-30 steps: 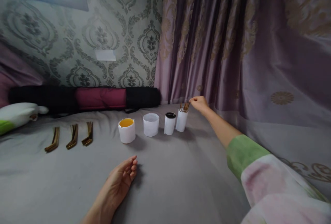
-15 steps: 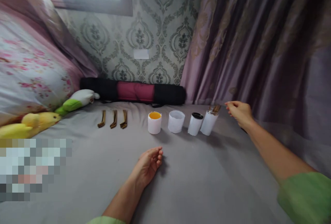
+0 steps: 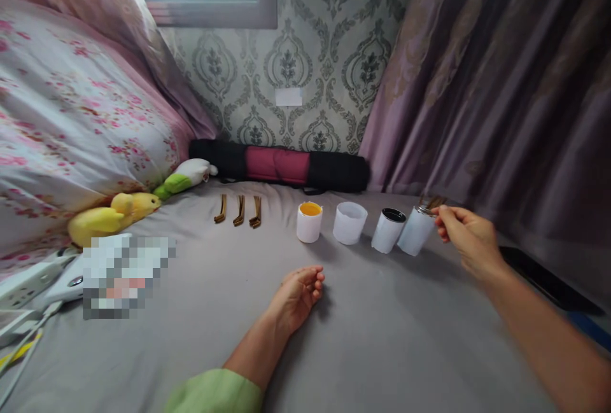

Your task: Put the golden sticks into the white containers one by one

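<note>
Change since half a second ago: right hand [image 3: 470,238] has moved in to the rim of the rightmost can [image 3: 414,235]; the view has swung, shifting the row rightward.
Left hand: lower centre [image 3: 300,298], resting on grey sheet [image 3: 200,336], fingers loosely curled, half open, nothing seen inside.
Right fingers: right of frame, thumb and forefinger together; cannot tell whether they grip.
Rightmost can: white-wrapped, brown strips [image 3: 435,201] poking out.
Black-mouthed can: beside it [image 3: 387,235], contents too dark to tell.
Translucent tub: right of centre [image 3: 350,227], no contents visible.
Yellow-lined tub: centre [image 3: 309,227], orange-yellow within.
Bent brown bundles: three, left of centre [image 3: 239,211].
</note>
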`<state>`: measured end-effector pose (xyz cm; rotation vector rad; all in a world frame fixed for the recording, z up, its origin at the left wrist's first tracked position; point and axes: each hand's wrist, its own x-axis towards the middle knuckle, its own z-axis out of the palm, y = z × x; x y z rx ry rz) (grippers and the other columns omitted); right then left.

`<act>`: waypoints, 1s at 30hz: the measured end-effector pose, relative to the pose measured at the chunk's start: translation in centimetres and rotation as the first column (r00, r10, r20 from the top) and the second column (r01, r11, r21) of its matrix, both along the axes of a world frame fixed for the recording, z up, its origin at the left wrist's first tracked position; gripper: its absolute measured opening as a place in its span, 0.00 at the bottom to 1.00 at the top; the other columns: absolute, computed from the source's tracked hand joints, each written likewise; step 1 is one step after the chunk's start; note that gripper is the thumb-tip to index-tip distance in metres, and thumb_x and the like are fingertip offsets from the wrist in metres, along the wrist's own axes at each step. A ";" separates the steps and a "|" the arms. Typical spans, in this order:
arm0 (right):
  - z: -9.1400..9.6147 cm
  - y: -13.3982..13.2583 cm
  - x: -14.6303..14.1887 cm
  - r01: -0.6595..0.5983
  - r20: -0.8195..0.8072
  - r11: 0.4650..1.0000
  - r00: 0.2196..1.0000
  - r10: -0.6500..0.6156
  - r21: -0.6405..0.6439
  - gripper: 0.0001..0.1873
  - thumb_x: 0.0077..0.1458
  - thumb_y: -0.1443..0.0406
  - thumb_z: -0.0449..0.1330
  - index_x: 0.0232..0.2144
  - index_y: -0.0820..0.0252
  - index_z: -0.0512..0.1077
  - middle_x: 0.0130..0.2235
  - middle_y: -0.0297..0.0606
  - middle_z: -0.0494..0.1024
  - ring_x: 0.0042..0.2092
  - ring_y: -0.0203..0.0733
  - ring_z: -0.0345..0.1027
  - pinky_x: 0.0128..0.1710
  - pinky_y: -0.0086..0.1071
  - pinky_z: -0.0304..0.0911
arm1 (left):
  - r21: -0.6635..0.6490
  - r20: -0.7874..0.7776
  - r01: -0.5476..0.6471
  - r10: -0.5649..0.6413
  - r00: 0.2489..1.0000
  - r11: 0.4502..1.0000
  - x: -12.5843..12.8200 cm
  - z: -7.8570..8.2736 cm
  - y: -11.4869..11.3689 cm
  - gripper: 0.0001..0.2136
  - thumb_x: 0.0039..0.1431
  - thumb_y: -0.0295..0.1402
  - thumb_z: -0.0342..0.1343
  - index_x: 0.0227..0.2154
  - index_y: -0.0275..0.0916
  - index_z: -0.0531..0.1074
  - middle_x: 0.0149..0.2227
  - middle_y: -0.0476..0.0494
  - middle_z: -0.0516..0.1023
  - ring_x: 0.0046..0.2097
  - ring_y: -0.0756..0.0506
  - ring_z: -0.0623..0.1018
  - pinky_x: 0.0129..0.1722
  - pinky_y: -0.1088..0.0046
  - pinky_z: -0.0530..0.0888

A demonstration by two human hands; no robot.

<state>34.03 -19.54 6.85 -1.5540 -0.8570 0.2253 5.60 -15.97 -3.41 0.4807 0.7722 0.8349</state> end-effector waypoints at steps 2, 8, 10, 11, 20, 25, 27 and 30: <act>-1.0 0.0 -1.2 -0.050 -0.013 0.999 0.999 0.050 0.000 0.16 0.44 0.55 0.57 0.27 0.63 0.71 0.22 0.33 0.66 0.19 0.28 0.56 0.15 0.23 0.52 | 0.000 -0.008 -0.002 0.002 1.000 1.000 0.0 0.2 0.0 0.05 0.49 0.22 0.52 0.31 0.29 0.68 0.23 0.46 0.69 0.21 0.56 0.67 0.18 0.83 0.64; -4.0 0.4 -4.7 -0.203 -0.053 0.976 0.979 0.199 -0.081 0.18 0.45 0.52 0.55 0.28 0.63 0.70 0.22 0.33 0.66 0.19 0.30 0.56 0.16 0.24 0.52 | -0.007 -0.020 0.003 -0.003 1.000 1.000 -0.1 0.6 -0.1 0.04 0.48 0.23 0.53 0.30 0.30 0.68 0.23 0.47 0.69 0.21 0.56 0.67 0.18 0.83 0.64; -5.1 0.6 -5.8 -0.238 -0.075 0.963 0.970 0.231 -0.123 0.19 0.44 0.52 0.55 0.27 0.63 0.70 0.21 0.33 0.66 0.19 0.30 0.56 0.16 0.25 0.52 | -0.005 -0.014 0.009 -0.009 1.000 1.000 -0.1 0.6 -0.1 0.04 0.48 0.23 0.54 0.29 0.30 0.68 0.23 0.47 0.69 0.21 0.56 0.67 0.18 0.83 0.64; -5.6 0.8 -6.4 -0.260 -0.084 0.955 0.965 0.250 -0.142 0.19 0.45 0.52 0.55 0.27 0.62 0.70 0.22 0.33 0.66 0.19 0.30 0.56 0.16 0.25 0.52 | -0.004 -0.012 0.011 -0.011 1.000 1.000 -0.1 0.6 -0.1 0.04 0.48 0.23 0.54 0.29 0.31 0.68 0.23 0.47 0.69 0.21 0.56 0.67 0.18 0.83 0.64; -9.1 2.5 -10.1 -0.400 -0.059 0.887 0.916 0.398 -0.231 0.20 0.47 0.51 0.52 0.28 0.63 0.70 0.21 0.33 0.67 0.19 0.31 0.58 0.17 0.25 0.53 | 0.039 0.024 0.021 -0.022 0.999 0.999 -0.1 0.0 0.1 0.05 0.46 0.25 0.56 0.28 0.31 0.68 0.24 0.46 0.69 0.22 0.56 0.67 0.19 0.83 0.64; -11.1 2.9 -10.5 -0.380 -0.010 0.886 0.920 0.391 -0.265 0.21 0.48 0.50 0.50 0.27 0.62 0.69 0.20 0.32 0.67 0.18 0.32 0.57 0.17 0.26 0.53 | 0.052 0.037 0.025 -0.027 0.999 0.998 0.0 0.0 0.2 0.05 0.46 0.25 0.56 0.28 0.31 0.68 0.24 0.46 0.69 0.22 0.56 0.67 0.19 0.82 0.63; -11.7 2.9 -10.4 -0.360 0.034 0.888 0.922 0.385 -0.288 0.21 0.49 0.50 0.49 0.27 0.62 0.70 0.20 0.32 0.67 0.18 0.33 0.59 0.17 0.26 0.53 | 0.046 0.033 0.021 -0.023 0.999 0.999 0.0 0.0 0.2 0.04 0.46 0.25 0.56 0.28 0.31 0.69 0.23 0.46 0.69 0.21 0.56 0.67 0.19 0.82 0.63; -12.2 2.9 -10.2 -0.327 0.108 0.891 0.920 0.376 -0.314 0.21 0.50 0.51 0.48 0.28 0.61 0.70 0.21 0.34 0.69 0.19 0.34 0.61 0.19 0.27 0.54 | 0.049 0.036 0.015 -0.017 0.999 0.999 0.0 0.1 0.3 0.04 0.46 0.24 0.56 0.28 0.31 0.69 0.23 0.46 0.69 0.22 0.56 0.67 0.20 0.82 0.63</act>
